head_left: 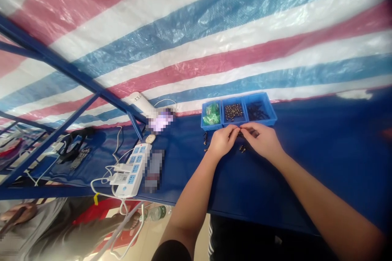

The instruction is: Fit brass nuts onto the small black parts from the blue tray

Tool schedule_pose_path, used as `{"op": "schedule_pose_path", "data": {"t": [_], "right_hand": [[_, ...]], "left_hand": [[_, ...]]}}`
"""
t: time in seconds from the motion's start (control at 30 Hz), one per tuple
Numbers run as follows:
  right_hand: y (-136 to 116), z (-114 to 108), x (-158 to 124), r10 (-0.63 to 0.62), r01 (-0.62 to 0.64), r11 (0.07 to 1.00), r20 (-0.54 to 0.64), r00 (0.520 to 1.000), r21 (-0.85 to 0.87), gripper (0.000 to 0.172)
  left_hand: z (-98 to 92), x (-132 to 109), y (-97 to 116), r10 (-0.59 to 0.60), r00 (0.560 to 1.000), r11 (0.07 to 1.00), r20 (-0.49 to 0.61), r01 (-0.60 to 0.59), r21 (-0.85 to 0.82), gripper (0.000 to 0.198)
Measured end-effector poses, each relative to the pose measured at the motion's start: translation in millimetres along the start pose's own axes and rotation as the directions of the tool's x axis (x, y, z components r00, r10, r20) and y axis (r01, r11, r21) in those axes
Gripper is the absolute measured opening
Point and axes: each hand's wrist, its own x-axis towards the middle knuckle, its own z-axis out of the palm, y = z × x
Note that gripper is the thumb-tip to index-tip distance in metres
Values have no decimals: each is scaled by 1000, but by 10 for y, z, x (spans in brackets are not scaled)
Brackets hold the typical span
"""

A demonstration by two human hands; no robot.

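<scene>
My left hand [223,142] and my right hand [262,140] meet fingertip to fingertip over the blue table, just in front of three blue bins. Both are closed in a pinch; whatever small piece sits between the fingers is too hidden to name. The left bin [202,122] contains green-and-clear packets [212,115]. Many small brass-coloured metal parts [233,112] fill the middle bin [228,100]. Dark slender pieces [257,111] lie in the right bin [272,110]. Under my hands is a small dark and brass part [242,149], and more small parts [205,138] lie left of my left hand.
To the left stand a white power strip [134,171] with plugs and cables, a blurred dark flat object [154,171] and a lit, blurred screen [161,121]. A blue metal frame [98,89] and striped sheeting [196,65] rise behind. Another person's legs [73,228] show lower left.
</scene>
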Motion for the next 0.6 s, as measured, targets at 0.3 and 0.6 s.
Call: {"op": "schedule_pose_path", "data": {"t": [0.3, 0.6], "right_hand": [[-26, -18, 8, 12, -12, 1000, -7, 1000, 19, 23], [-70, -34, 12, 21, -21, 999, 2, 1000, 50, 24]], "left_hand": [[8, -4, 17, 12, 999, 999, -44, -15, -52, 28], [23, -5, 24, 11, 998, 997, -67, -16, -79, 28]]}}
